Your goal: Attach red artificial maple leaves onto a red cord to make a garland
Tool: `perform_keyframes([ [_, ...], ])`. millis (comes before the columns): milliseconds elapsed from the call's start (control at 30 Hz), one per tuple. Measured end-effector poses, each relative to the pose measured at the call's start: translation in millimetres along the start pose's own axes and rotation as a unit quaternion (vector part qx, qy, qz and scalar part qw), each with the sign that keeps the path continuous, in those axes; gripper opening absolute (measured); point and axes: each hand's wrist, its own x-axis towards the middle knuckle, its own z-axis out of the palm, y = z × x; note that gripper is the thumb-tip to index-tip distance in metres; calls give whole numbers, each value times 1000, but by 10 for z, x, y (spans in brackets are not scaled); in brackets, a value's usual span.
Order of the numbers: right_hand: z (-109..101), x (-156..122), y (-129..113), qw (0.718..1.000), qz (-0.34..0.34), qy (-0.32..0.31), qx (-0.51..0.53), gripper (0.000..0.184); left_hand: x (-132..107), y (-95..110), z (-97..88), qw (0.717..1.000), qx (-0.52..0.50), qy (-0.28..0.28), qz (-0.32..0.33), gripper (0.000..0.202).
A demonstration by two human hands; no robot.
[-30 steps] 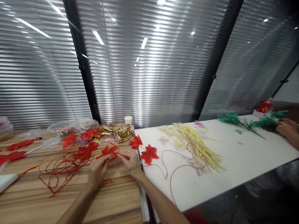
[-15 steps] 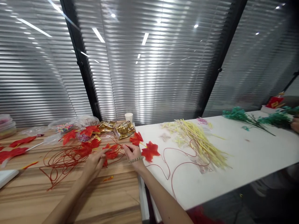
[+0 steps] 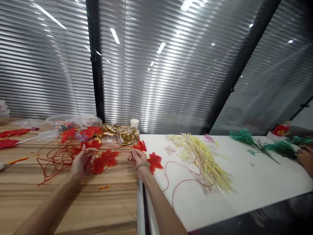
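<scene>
My right hand [image 3: 140,160], with a beaded bracelet at its wrist, pinches a thin red cord over the wooden table's right edge. Stretches of this red cord [image 3: 124,151] run leftward from the fingertips past red fabric maple leaves [image 3: 105,160]. My left hand [image 3: 81,162] is beside those leaves on their left, its fingers curled in; what they grip is hidden. Behind and beside it lies a loose tangle of red cord [image 3: 55,160]. Just right of my right hand, another red maple leaf [image 3: 155,162] lies on the white table.
Gold foil packets [image 3: 128,135], a paper cup [image 3: 134,123] and a tub of coloured beads [image 3: 63,124] stand at the back. Yellow strips [image 3: 207,160] and green artificial sprigs [image 3: 244,137] lie on the white table [image 3: 220,209]. Another person's hand [image 3: 305,158] is at far right.
My left hand has moved left, away from my right hand, and the leaves between them are more exposed. My right hand keeps its pinch. The camera view has tilted.
</scene>
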Motion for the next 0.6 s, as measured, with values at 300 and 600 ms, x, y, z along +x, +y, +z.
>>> perform_keyframes([
  [300, 11, -102, -65, 986, 0, -104, -133, 38, -174, 262, 225, 994, -96, 42, -22, 55],
  [600, -96, -59, -138, 876, -159, -93, -447, 21, -173, 322, -6, 971, 170, 97, 135, 13],
])
